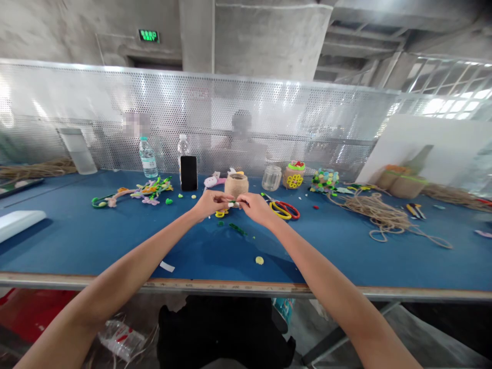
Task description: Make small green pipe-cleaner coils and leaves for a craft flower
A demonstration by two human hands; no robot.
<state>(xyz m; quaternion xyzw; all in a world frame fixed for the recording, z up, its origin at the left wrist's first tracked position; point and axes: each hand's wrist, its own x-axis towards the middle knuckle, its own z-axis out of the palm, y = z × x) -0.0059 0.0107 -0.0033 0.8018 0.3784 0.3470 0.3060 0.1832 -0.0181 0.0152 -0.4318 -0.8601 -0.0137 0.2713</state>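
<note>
Head view: hands (210, 204) (254, 207) pinch something green (234, 202) before a rounded, twine-wrapped jar (236, 184).

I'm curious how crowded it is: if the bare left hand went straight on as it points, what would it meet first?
The left hand points toward the bare right hand, so likely that; depth is unclear.

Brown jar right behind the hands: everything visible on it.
The jar is squat, rounded and tan-brown, its wall apparently wrapped in fine twine or cord. Its round mouth is open, narrower than the body, with a dark interior. It stands upright on the blue tabletop, just beyond the left hand and right hand, which hide its lower part. Whether either hand touches it, I can't tell.
</note>
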